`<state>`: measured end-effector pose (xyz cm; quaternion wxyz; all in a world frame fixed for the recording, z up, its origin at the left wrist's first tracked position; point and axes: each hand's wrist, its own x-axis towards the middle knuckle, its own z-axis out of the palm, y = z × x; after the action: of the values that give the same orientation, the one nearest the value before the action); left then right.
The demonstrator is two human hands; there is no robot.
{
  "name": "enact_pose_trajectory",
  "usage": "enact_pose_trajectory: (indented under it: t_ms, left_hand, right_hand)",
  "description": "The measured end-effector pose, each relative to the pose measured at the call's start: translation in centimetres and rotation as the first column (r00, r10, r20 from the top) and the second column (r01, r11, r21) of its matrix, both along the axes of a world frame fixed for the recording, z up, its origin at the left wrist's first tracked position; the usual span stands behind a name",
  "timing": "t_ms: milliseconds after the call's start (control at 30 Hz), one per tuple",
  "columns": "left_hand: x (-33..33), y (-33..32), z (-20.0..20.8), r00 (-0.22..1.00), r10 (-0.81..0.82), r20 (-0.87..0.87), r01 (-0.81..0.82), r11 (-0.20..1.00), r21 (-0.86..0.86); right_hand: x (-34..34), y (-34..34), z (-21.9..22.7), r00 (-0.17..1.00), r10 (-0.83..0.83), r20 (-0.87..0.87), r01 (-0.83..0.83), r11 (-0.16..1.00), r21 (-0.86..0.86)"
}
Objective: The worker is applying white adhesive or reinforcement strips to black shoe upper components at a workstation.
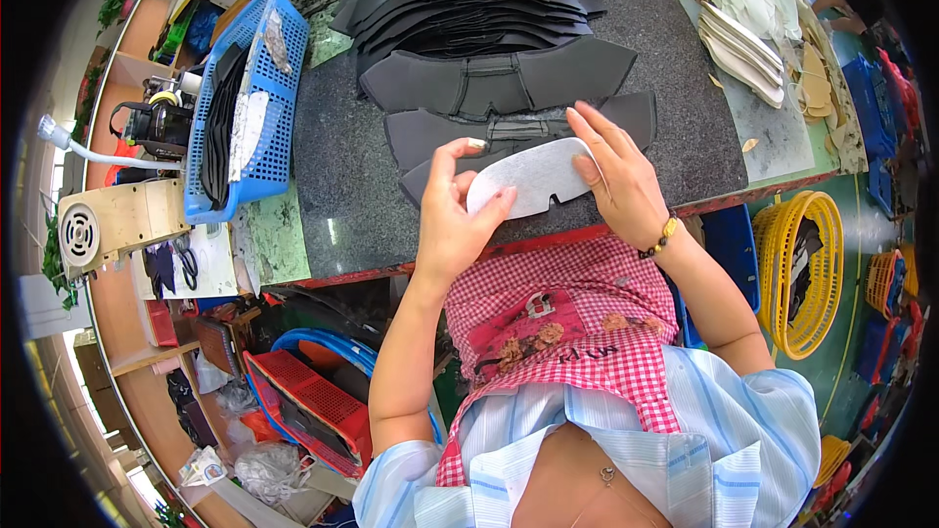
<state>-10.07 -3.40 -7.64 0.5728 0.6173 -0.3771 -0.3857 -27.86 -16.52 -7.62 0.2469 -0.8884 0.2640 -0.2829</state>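
A whitish-grey, rounded oblong insert piece [533, 179] with small notches in its near edge is held between my two hands. At its left end, my left hand [453, 213] pinches it with the thumb on top. My right hand [626, 179] grips the right end, thumb on the surface and fingers stretched along it. Just below lies a black shaped panel [626, 122] with a stitched middle, partly hidden by the insert and my hands. A similar black panel [572, 78] lies beyond it, in front of an overlapping stack of black panels [469, 15].
Under the panels is a dark speckled slab [675, 68] on the table. A blue basket [282, 127] with black pieces stands left, near scissors [186, 264]. Cream pieces [743, 54] lie at the far right. A yellow basket [829, 244] and a red basket [323, 420] sit lower down.
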Motion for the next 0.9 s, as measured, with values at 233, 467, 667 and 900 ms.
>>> enact_pose_trajectory:
  t_ms: [233, 467, 667, 900]
  left_hand:
    - [0.6, -1.6, -1.4, 0.998, -0.022, 0.051, 0.013, 0.985, 0.173]
    - [0.0, -2.4, 0.2, 0.848, -0.068, 0.525, -0.064, 0.971, 0.229]
    - [3.6, -5.7, 2.9, 0.444, -0.152, 0.883, -0.034, 0.982, 0.186]
    - [5.1, -8.1, 1.8, 0.525, -0.487, 0.699, 0.092, 0.848, 0.522]
  right_hand:
    - [0.3, -1.1, -2.7, 1.0, 0.002, -0.029, -0.003, 1.0, -0.011]
    - [0.8, 1.5, -1.3, 0.986, -0.017, -0.166, -0.019, 0.977, -0.214]
    - [0.8, 4.4, -1.7, 0.871, 0.18, -0.458, -0.227, 0.973, -0.049]
    - [-1.4, 5.0, -3.5, 0.913, 0.268, -0.308, -0.325, 0.934, -0.148]
